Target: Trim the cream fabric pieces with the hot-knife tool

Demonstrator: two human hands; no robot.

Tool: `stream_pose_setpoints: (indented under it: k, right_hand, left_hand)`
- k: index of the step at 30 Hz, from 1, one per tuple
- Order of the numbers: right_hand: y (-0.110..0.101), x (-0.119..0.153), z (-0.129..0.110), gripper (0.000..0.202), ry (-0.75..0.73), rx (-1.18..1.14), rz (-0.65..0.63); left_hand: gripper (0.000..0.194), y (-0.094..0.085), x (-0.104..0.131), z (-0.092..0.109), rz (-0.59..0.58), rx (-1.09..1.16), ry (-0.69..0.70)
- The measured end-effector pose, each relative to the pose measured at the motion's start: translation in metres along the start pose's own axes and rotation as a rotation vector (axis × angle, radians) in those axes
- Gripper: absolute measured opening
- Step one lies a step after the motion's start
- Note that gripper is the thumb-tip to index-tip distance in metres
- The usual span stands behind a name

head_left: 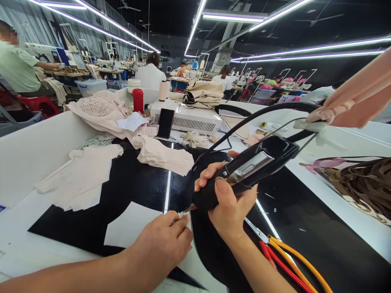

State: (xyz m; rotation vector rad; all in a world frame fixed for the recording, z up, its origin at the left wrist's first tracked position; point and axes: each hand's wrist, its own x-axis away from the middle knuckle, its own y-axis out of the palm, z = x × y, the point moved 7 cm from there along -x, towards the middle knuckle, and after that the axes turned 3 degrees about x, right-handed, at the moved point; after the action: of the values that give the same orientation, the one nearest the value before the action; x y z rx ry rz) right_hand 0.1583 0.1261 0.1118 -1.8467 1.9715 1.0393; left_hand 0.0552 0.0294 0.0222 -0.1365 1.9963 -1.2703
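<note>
In my right hand (230, 203) is a black glue gun (210, 195) with a silver trigger plate, its fingers wrapped round the body. A thick black hose runs from its raised rear end. The copper-coloured nozzle (190, 208) points down and left, close to the fingertips of my left hand (166, 234). That hand is closed, thumb and fingers pinching the edge of a pale sheet piece (131, 224) spread on the black work surface (146, 187). The exact pinch point is partly hidden by the fingers.
Orange- and red-handled scissors (271, 240) lie under my right forearm. Pale cut pieces (166, 156) are stacked ahead, with more (85, 175) at left. A phone (165, 123) leans on a white machine (186, 118). Brown straps (360, 179) lie right; pink cloth (363, 89) hangs above. Co-workers sit farther off.
</note>
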Motion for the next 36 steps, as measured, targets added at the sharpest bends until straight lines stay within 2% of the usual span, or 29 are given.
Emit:
stream_pose_setpoints:
  k: [8, 14, 19, 23, 25, 27, 30, 33, 36]
  right_hand:
    - [0.001, 0.002, 0.002, 0.045, -0.01, -0.002, -0.019]
    - [0.001, -0.003, -0.003, 0.047, -0.022, 0.05, -0.012]
    - [-0.012, -0.007, -0.027, 0.041, -0.022, 0.117, 0.043]
    - [-0.024, 0.002, -0.041, 0.039, -0.025, 0.096, 0.058]
    - [-0.028, 0.009, -0.045, 0.042, -0.026, 0.105, 0.053]
    - [-0.03, 0.014, -0.048, 0.044, -0.032, 0.117, 0.049]
    - [-0.033, 0.02, -0.051, 0.046, -0.032, 0.106, 0.059]
    - [-0.034, 0.024, -0.053, 0.048, -0.013, 0.086, 0.064]
    - [-0.034, 0.026, -0.052, 0.048, 0.003, 0.071, 0.052]
  left_hand:
    - [0.024, 0.002, 0.001, 0.001, -0.033, -0.004, 0.016]
    - [0.015, 0.0, 0.001, -0.006, -0.081, 0.026, 0.002]
    - [0.014, -0.002, 0.002, -0.034, -0.103, 0.048, -0.047]
    - [0.014, -0.004, 0.005, -0.063, -0.108, 0.073, -0.124]
    - [0.015, -0.007, 0.005, -0.069, -0.091, 0.079, -0.141]
    - [0.017, -0.013, 0.003, -0.068, -0.048, 0.092, -0.136]
    - [0.022, -0.022, 0.0, -0.053, 0.015, 0.209, -0.068]
    - [0.022, -0.026, -0.003, -0.033, -0.002, 0.385, 0.023]
    - [0.023, -0.026, -0.004, -0.019, -0.028, 0.416, 0.108]
